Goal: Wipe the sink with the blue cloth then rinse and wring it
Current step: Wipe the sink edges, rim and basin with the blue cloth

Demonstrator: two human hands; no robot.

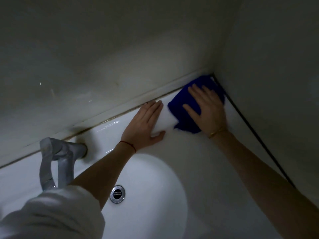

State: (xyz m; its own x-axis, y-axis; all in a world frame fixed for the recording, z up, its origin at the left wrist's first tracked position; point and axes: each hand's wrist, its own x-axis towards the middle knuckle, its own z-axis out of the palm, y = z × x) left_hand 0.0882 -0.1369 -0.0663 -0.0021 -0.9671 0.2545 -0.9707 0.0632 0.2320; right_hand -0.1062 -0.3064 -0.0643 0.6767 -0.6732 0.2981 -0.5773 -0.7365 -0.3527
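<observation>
**Blue cloth pressed into back-right corner of sink top**

The blue cloth (188, 107) is laid flat on the white sink (198, 161) top, at the back-right corner where the rear wall (120, 49) and side wall (276, 66) meet; it is covered by the right hand (207, 109), fingers spread wide, palm down, nothing pinched; a thin gold bracelet (216, 133) is seen on that wrist. The left hand (145, 125) is laid flat on the bare sink top just beside the cloth, apart from it, fingers held together, thumb out, fingertips at the back edge by the wall strip (138, 98); a red thread (128, 145) is worn on the wrist, and a white sleeve (51, 213) is pushed up the forearm. The bowl is seen at front-centre w/ a chrome drain (117, 194) in it; a chrome tap (58, 161) is fixed at the back edge, left side. A dark seam (259, 140) is seen along the right edge.
</observation>
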